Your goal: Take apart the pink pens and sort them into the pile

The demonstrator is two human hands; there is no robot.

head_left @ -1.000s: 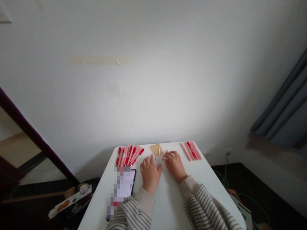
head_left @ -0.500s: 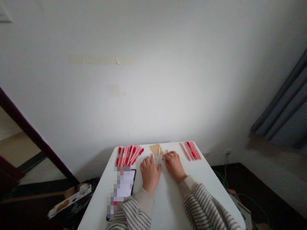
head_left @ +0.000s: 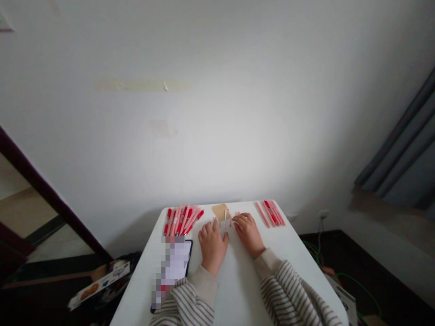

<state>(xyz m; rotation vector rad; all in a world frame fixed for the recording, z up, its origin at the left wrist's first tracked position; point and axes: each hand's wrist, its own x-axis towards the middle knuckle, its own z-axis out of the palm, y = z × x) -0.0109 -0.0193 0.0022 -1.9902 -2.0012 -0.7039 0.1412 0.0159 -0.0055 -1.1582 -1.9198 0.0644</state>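
White slim stick (head_left: 225, 216) lay between left hand (head_left: 213, 245), splayed as if steadying, and right hand (head_left: 249, 233), half-curled, holds unclear.

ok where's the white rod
In the head view, the white rod is between the left hand and right hand, its far end over the tan patch.

Inspected: white table (head_left: 241, 290), far corners rounded. Found at far left corner: bunched pens (head_left: 178, 219), pink and red, overlapping, slightly fanned. Found at far right corner: lined-up pens (head_left: 272, 214), also pink and red, laid roughly side by side, leftmost slightly apart at its far end. Near middle of far edge: tan patch (head_left: 220, 211), material not determinable. Overlapping patch in view: white stick (head_left: 225, 216), directed toward far edge. Along left edge: phone (head_left: 178, 262), slanted, partly covered.
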